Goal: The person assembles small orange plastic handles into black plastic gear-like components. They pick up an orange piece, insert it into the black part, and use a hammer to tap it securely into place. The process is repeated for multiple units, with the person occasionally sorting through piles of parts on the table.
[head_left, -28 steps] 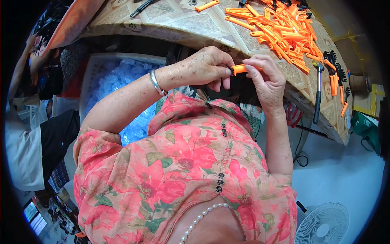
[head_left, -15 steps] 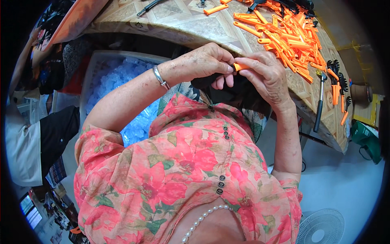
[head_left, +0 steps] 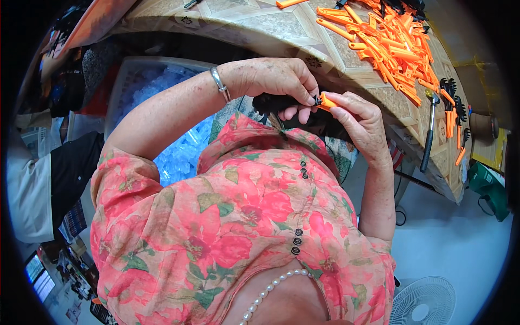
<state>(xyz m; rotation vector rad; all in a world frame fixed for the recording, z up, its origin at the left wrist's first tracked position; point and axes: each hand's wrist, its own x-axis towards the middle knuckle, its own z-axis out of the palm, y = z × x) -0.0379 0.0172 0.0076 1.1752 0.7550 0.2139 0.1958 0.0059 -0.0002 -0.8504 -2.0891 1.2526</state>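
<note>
In front of my chest, just off the near edge of the table (head_left: pixel 281 32), my left hand (head_left: pixel 276 78) pinches a black toothed utensil head (head_left: pixel 265 104) by its short stem. It looks like a pasta server's head; my fingers cover part of it. My right hand (head_left: pixel 360 119) grips an orange plastic handle (head_left: pixel 327 102) between thumb and fingers, with most of it hidden in the palm. The handle's end meets the black stem; how deep the stem sits cannot be made out. A big heap of orange handles (head_left: pixel 398 57) lies on the table beyond my right hand.
A hammer (head_left: pixel 428 132) lies along the right table edge, beside several black pasta servers with orange handles (head_left: pixel 450 122). Under my left arm stands a crate (head_left: pixel 116 103) of clear bluish pieces. A fan (head_left: pixel 422 303) is at lower right. Another person's sleeve (head_left: pixel 27 189) shows at left.
Both hands have shifted slightly right and down. More of the black head and the orange handle now shows, with the stem against the handle's end.
</note>
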